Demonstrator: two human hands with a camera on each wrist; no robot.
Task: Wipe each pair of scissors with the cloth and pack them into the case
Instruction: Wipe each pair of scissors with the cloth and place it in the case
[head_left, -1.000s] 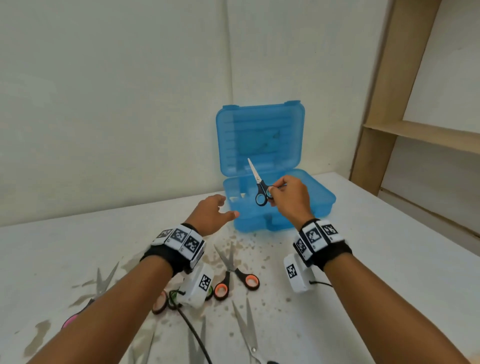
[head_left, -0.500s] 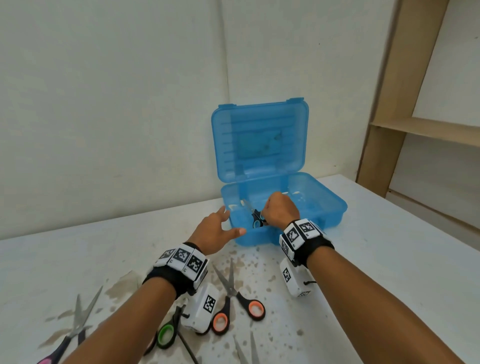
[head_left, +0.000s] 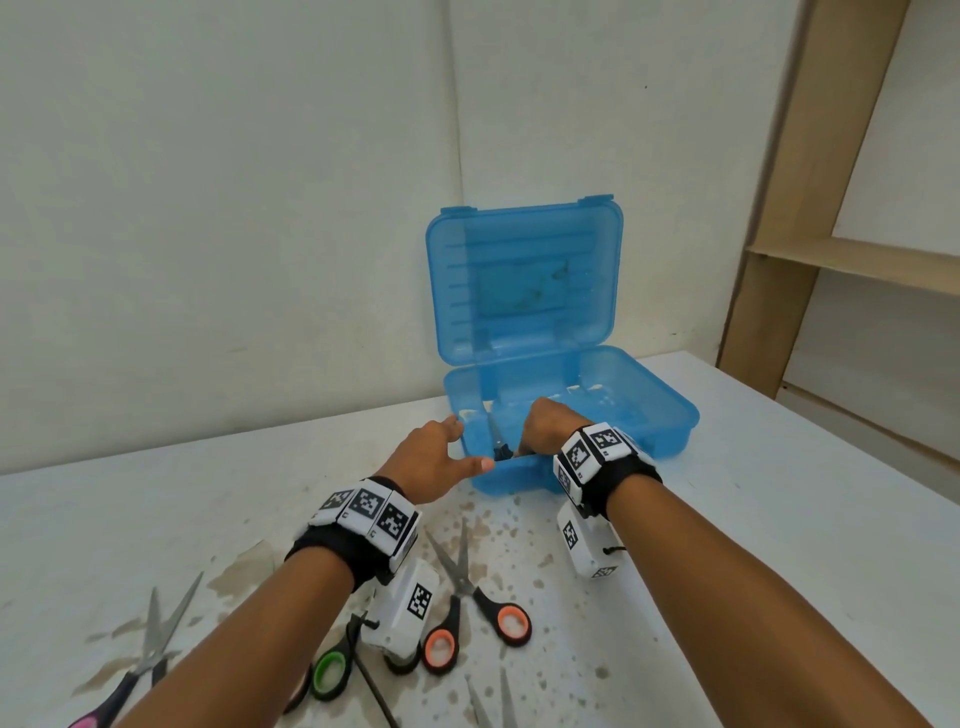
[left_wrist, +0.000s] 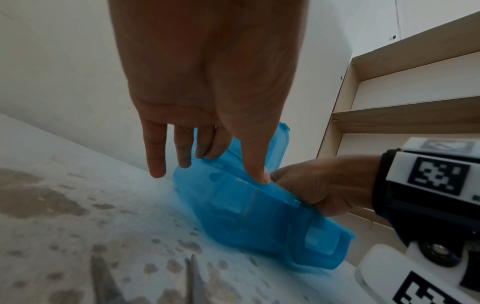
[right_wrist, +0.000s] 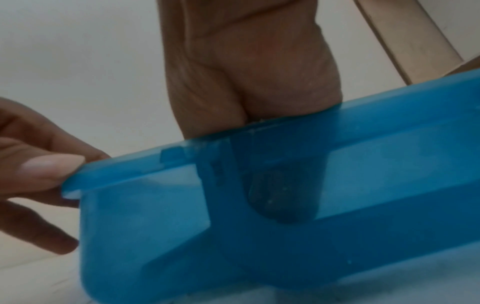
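In the case: the right hand (head_left: 545, 427) reaches over the front wall of the open, translucent blue plastic case (head_left: 670, 415), lowering a small pair of black-handled scissors (head_left: 497, 439) into the left part of the tray, blades pointing away.
Right hand: fingers curled down inside the case, seemingly holding the scissors' handles; the grip itself is hidden.
Left hand (head_left: 434, 460): fingers straight, thumb on the front rim, steadying the case at its left corner.
Step in hand: packing this pair.
Still out: orange-handled scissors (head_left: 470, 597), green-handled scissors (head_left: 332, 670) and others on the stained white table (head_left: 156, 519).
Cloth: not in view.
Next move: probably letting go, then fetching another pair for wiping.
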